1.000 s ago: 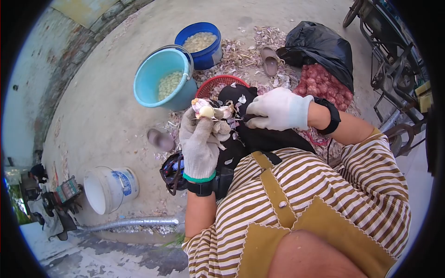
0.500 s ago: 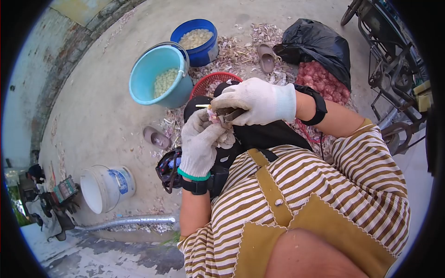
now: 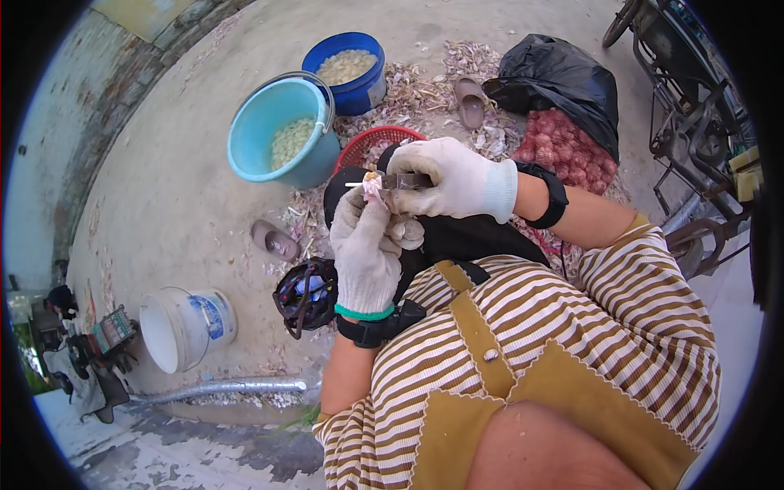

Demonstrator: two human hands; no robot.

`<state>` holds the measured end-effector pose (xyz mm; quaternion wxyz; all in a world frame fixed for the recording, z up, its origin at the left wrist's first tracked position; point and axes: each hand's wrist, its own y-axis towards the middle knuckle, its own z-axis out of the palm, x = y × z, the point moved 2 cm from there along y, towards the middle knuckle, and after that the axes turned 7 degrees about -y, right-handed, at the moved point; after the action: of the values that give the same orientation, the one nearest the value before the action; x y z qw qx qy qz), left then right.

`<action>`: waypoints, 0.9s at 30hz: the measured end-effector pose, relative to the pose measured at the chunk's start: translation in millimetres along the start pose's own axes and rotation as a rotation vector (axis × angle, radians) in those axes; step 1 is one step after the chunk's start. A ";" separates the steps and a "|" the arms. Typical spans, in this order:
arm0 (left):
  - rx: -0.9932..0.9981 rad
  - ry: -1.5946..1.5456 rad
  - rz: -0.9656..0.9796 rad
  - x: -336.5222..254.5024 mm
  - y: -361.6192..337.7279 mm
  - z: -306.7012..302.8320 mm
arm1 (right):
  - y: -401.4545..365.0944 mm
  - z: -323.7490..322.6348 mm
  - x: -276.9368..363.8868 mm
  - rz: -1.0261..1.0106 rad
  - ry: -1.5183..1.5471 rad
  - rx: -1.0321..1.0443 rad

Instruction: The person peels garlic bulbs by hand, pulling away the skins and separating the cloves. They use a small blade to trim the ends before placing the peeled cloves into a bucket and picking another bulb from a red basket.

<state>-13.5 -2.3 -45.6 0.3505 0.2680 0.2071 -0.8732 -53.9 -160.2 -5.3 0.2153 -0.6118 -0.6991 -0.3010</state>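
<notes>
My left hand, in a white knit glove with a green cuff, pinches a partly skinned garlic bulb with pinkish peel. A thin pale stem sticks out from it to the left. My right hand, also gloved, is closed on a small knife with a short, wide, dark blade. Its end is right beside the garlic, and the handle is hidden in my fingers. Below my hands a red plastic basket holding peel is partly covered by my knees.
Peeled cloves fill part of a turquoise bucket and a blue bucket. A red mesh sack of garlic lies under a black plastic bag. Peel litters the floor around two slippers. A white bucket lies at left.
My left hand has shifted slightly right, turning the garlic more upright. My right hand has turned so the blade shows more plainly against it.
</notes>
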 end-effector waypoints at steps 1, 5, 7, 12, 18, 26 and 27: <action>0.018 -0.057 -0.010 -0.3 -0.4 2.1 | 0.4 -1.4 -0.5 0.130 0.215 0.024; 0.036 -0.169 -0.004 1.4 2.3 -2.9 | -3.4 3.4 -12.9 0.352 0.928 0.068; -0.002 -0.210 0.017 2.0 1.4 0.5 | -5.9 0.5 -8.9 0.492 1.086 0.057; -0.022 0.044 -0.029 -3.5 2.4 1.2 | -6.1 10.6 -11.8 0.507 0.890 0.005; -0.017 0.391 0.077 -5.5 3.6 1.5 | -4.3 5.9 1.8 0.470 0.719 -0.068; -0.075 0.512 0.087 -9.9 4.6 -5.1 | -2.7 7.2 3.5 0.501 0.674 0.003; -0.061 0.563 0.100 -11.9 3.7 -3.1 | -2.5 8.8 1.7 0.506 0.672 0.011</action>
<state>-2.6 2.8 -41.4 0.3295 0.4991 0.3089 -0.7395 -56.1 -153.1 -11.0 0.5018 -0.6308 -0.4192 -0.4178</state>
